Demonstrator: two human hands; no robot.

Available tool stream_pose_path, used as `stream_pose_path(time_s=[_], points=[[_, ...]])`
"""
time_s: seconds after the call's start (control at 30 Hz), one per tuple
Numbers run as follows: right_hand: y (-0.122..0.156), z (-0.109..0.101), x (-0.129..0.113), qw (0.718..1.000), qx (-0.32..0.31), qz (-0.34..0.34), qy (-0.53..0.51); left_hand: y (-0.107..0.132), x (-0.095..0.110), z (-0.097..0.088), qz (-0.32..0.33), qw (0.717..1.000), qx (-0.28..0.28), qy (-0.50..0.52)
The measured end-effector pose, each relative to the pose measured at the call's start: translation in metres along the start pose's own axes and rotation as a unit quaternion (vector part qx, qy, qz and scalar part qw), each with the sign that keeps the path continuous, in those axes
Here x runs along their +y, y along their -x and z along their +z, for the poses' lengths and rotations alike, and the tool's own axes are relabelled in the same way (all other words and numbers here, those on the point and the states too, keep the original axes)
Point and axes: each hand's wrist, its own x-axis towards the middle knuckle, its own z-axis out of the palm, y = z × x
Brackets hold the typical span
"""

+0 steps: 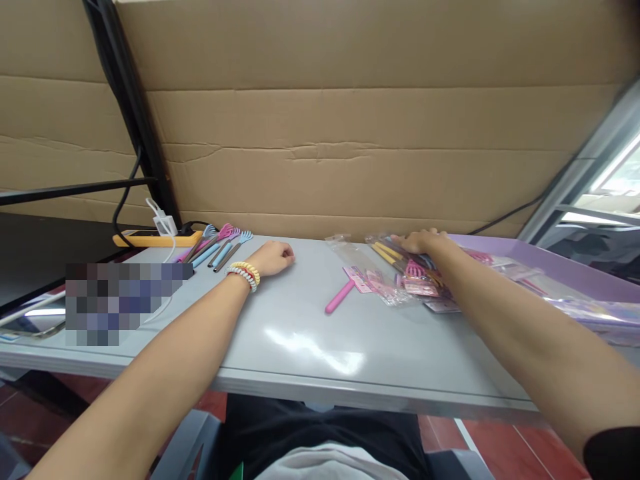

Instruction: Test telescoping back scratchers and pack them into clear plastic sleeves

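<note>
My left hand (274,257) rests on the grey table (300,333), fingers curled into a loose fist with nothing visible in it; coil bands sit on the wrist. To its left lie a few unpacked back scratchers (220,245) with pink and blue heads. My right hand (423,241) reaches to the far side and lies palm down on a pile of packaged scratchers in clear bags (410,273), its fingers pressed on the top ones. A single pink-handled scratcher (345,293) with a card label lies on the table between my arms.
A yellow power strip (155,238) with a white charger and cable sits at the back left. A phone (30,320) lies at the left edge. A lilac tray (550,267) with more bags stands at the right. A cardboard wall backs the table.
</note>
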Motion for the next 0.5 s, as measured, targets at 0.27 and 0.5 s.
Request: stream_pose_path(time_s=[0.27,0.5], points=[[0.017,-0.046,-0.032,0.988,-0.086,0.029,0.127,0.001,0.003,0.000,0.004,1.000,-0.009,-0.008],[0.086,-0.060,-0.084,0.979,-0.136,-0.123,0.090,0.001,0.007,0.000,0.013,0.999,-0.018,-0.024]])
